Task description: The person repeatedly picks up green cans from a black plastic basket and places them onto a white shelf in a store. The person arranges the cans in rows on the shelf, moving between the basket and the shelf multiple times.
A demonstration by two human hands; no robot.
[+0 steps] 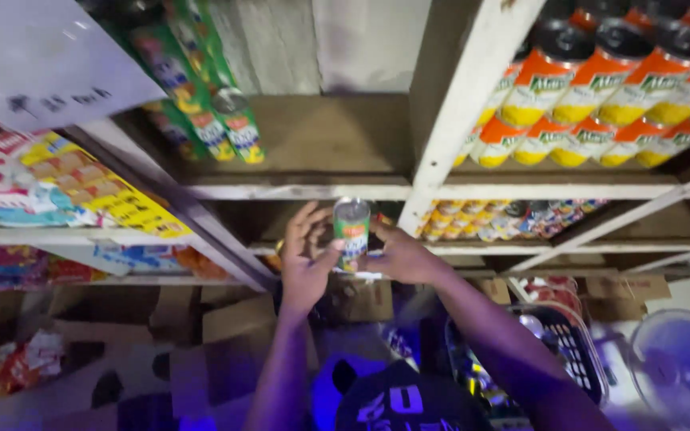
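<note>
**Two hands on one green can at the wooden shelves**

At far left, flat packets (81, 187) in yellow and pink lie stacked on a slanted shelf, under a pale sheet of paper (41, 56). Just right of them, green cans (209, 120) stand in a row on the upper wooden shelf (321, 187).

Below that shelf, the left hand (303, 259) is raised with fingers spread, its thumb pressed against the side of a green can (352, 231) with a silver top. The can is upright, in front of the lower shelf opening. The right hand (401, 255) closes on the can from the other side, so both hands clamp it between them.

Further right, orange-and-yellow containers with black caps (600, 88) fill the top compartment. Lower right, a dark basket (576, 351) sits beside a blurred round fan (680, 367).
</note>
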